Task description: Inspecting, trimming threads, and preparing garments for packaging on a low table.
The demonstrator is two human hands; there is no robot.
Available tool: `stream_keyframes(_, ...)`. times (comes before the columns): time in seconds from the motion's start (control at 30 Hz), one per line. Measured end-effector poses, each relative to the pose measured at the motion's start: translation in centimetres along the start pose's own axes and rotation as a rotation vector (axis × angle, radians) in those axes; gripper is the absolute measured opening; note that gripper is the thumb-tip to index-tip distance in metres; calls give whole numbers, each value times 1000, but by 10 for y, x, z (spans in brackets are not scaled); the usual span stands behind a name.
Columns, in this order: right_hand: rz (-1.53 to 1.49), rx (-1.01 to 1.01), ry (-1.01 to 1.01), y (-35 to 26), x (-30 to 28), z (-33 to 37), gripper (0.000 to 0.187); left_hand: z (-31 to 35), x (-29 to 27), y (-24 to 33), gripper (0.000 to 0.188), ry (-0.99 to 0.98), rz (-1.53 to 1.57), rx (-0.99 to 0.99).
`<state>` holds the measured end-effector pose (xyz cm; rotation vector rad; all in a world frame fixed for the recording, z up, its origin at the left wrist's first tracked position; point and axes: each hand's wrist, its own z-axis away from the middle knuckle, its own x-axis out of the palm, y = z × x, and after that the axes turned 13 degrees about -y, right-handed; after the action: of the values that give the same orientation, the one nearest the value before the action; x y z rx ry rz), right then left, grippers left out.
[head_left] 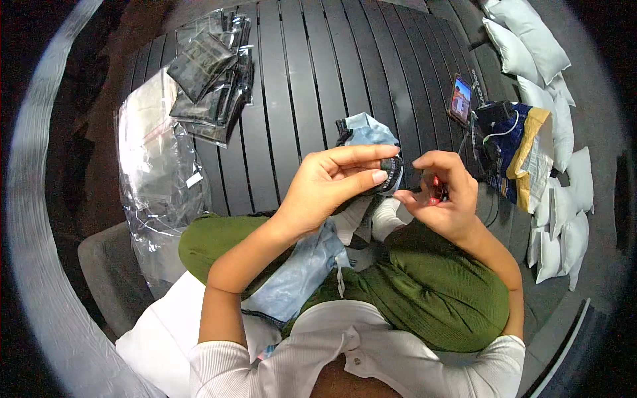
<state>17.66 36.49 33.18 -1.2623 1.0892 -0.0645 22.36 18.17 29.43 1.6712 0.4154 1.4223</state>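
Observation:
In front of me, my left hand [325, 176] pinches a black band or edge [391, 174] with small pale marks between thumb and fingers. Light blue cloth [369, 128] with black trim lies just beyond those fingertips and seems joined to the band; the hand hides the join. A short gap to the right, my right hand [450, 192] curls around a small red tool [436, 190], mostly covered by its fingers, so its kind is unclear. More light blue cloth [292, 282] drapes over my lap between my green-trousered legs.
Black packets in clear plastic [202, 66] are piled at the far left of the slatted black table [312, 79], beside clear plastic bags [149, 113]. On the right stand a phone [460, 101] and a blue-and-yellow bag [531, 149] with cables. White pillows [531, 40] line the far right.

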Motion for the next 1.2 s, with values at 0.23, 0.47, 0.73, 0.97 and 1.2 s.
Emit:
stream_keyframes(0.23, 245, -274, -4, 8, -3, -6, 22, -3, 3, -8, 30, -78, 21, 21)
stream_keyframes(0.47, 144, -140, -51, 4, -2, 0, 9, -4, 4, -10, 30, -65, -14, 15)
stream_keyframes(0.73, -353, 265, -207, 3, -6, 5, 15, -3, 4, -9, 27, -85, -3, 7)
stream_keyframes(0.97, -259, 180, -276, -4, -5, 2, 13, -5, -3, -15, 14, -83, -296, 31)
stream_keyframes(1.2, -235, 160, -290, -1, -1, 2, 10, -6, -5, -19, 10, -175, -98, 48)
